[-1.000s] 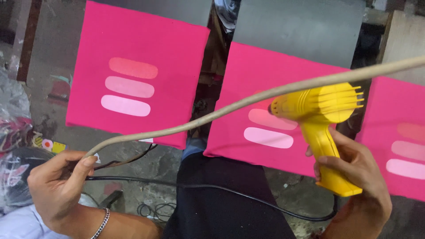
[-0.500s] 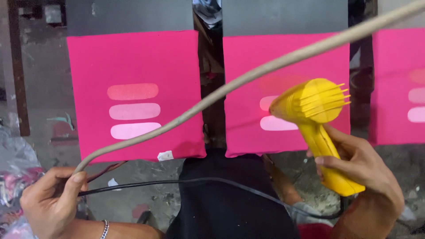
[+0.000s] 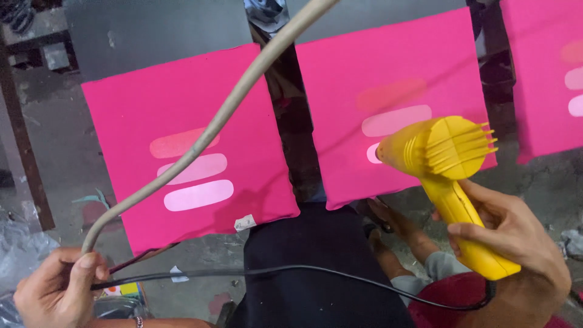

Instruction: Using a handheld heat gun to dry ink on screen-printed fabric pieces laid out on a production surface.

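My right hand (image 3: 516, 243) grips the handle of a yellow heat gun (image 3: 446, 161), whose nozzle points at the middle pink cloth panel (image 3: 395, 79) printed with three rounded bars. My left hand (image 3: 57, 291) at the bottom left is closed on a thick beige hose (image 3: 225, 115) that arcs up to the top of the view, and on the gun's thin black cord (image 3: 273, 273). The hose crosses over the left pink cloth panel (image 3: 182, 152), which carries the same three bars.
A third pink panel (image 3: 546, 67) shows at the right edge. The panels lie on grey boards (image 3: 152, 36) with a dark gap between them. Black cloth (image 3: 316, 267) covers my lap; clear plastic wrap (image 3: 18, 249) lies at the left.
The view has swung right and closer, so the panels sit lower left in frame. The heat gun has come nearer the middle panel's bars. My left hand keeps the hose and cord.
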